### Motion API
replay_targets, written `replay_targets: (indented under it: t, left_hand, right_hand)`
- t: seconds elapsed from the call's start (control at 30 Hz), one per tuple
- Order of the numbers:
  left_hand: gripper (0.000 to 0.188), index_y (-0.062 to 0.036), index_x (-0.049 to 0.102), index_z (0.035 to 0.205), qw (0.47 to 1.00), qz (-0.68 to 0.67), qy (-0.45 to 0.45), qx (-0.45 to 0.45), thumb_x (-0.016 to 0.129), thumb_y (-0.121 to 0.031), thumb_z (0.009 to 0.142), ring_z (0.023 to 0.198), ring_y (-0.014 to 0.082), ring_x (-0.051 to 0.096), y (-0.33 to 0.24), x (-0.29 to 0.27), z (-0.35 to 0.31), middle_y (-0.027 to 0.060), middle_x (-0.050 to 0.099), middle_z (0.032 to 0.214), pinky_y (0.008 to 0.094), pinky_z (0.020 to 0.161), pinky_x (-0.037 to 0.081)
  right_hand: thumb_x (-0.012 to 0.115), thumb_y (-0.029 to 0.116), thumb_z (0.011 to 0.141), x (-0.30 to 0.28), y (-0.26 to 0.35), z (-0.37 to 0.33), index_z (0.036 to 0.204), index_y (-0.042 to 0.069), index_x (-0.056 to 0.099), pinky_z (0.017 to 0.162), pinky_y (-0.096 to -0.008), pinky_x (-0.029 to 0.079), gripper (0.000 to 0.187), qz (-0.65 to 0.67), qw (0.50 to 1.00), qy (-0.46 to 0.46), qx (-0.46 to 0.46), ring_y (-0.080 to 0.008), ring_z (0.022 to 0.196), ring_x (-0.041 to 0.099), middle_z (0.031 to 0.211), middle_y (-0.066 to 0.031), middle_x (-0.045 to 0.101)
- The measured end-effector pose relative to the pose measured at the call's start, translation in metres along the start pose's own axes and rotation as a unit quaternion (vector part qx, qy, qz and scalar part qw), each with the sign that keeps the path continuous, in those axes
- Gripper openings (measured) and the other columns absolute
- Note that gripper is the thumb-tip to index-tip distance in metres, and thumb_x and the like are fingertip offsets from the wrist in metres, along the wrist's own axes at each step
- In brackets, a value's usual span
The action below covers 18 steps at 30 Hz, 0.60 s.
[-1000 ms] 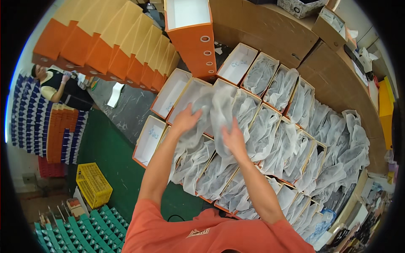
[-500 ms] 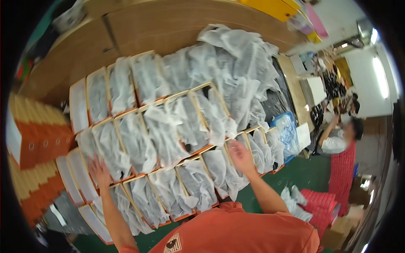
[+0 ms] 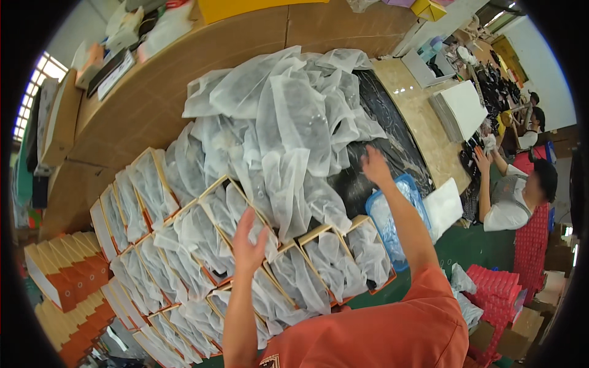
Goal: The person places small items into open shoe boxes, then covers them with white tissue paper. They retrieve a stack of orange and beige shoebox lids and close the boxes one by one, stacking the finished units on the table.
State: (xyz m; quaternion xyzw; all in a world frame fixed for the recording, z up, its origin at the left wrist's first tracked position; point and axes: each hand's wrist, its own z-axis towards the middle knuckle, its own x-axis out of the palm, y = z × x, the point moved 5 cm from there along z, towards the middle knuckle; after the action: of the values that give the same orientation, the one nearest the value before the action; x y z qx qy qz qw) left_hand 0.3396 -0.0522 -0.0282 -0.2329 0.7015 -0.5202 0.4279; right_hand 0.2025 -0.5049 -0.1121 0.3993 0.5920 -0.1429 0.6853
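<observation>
left hand [image 3: 249,248] spread, empty, over the filled boxes [image 3: 315,234]; right hand [image 3: 376,167] unclenched, empty, beside the wrapped bundles [image 3: 294,116]: looks like a pick-up step, calling for a gentle grasp!

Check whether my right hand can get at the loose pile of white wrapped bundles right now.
Probably yes: your right hand looks empty and sits just beside the pile, with nothing visible in between.
</observation>
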Motion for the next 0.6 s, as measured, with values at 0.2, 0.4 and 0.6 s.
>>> replay_targets:
  t: [0.2, 0.4, 0.6]
  left_hand:
    - [0.079, 0.0084, 0.042, 0.14, 0.967, 0.193, -0.002, -0.167, 0.078, -0.025, 0.078, 0.117, 0.0465, 0.058, 0.037, 0.119, 0.071, 0.0291, 0.06, 0.128, 0.0441, 0.101, 0.047]
    - [0.056, -0.0017, 0.058, 0.128, 0.961, -0.079, -0.008, -0.264, 0.076, -0.022, 0.079, 0.115, 0.0342, 0.064, 0.056, 0.103, 0.054, 0.0168, 0.069, 0.12, 0.0386, 0.096, 0.049]
    - [0.043, -0.0081, 0.065, 0.124, 0.788, -0.542, -0.058, -0.288, 0.07, -0.03, 0.087, 0.103, 0.0175, 0.066, -0.04, 0.026, -0.012, 0.005, 0.071, 0.113, 0.0352, 0.089, 0.053]
  right_hand:
    - [0.068, 0.027, 0.081, 0.019, -0.043, 0.148, 0.143, -0.001, 0.045, 0.112, -0.045, 0.038, 0.071, 0.04, 0.984, 0.131, -0.113, -0.0402, 0.134, 0.046, 0.144, -0.0248, 0.047]
    - [0.068, 0.028, 0.081, 0.066, -0.081, 0.119, 0.143, 0.002, 0.048, 0.114, -0.0444, 0.036, 0.07, 0.005, 0.989, 0.126, -0.072, -0.0411, 0.139, 0.042, 0.147, -0.0213, 0.049]
    - [0.063, 0.019, 0.093, 0.048, -0.03, -0.044, 0.142, -0.001, 0.047, 0.102, -0.0339, 0.043, 0.055, 0.406, 0.896, 0.102, 0.144, -0.0236, 0.118, 0.057, 0.132, -0.0143, 0.059]
